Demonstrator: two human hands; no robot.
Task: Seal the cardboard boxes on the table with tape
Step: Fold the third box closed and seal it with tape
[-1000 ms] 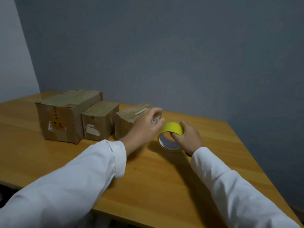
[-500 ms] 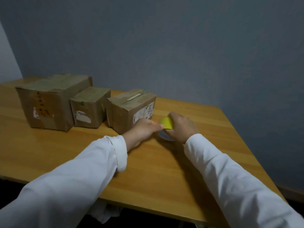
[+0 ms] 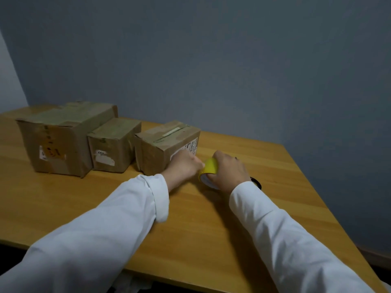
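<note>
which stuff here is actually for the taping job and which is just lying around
For the job:
- yellow tape roll, gripped by right hand, left hand pinching at its edge
- large box
- middle box
- right box

Lying about:
- small dark object behind the right wrist, too hidden to identify

Two long white sleeves, loose smooth fabric, creased along forearms. Left sleeve (image 3: 118,216) cuff folded back at wrist. Right sleeve (image 3: 281,235) cuff plain, reaching wrist. Hands bare.
</note>
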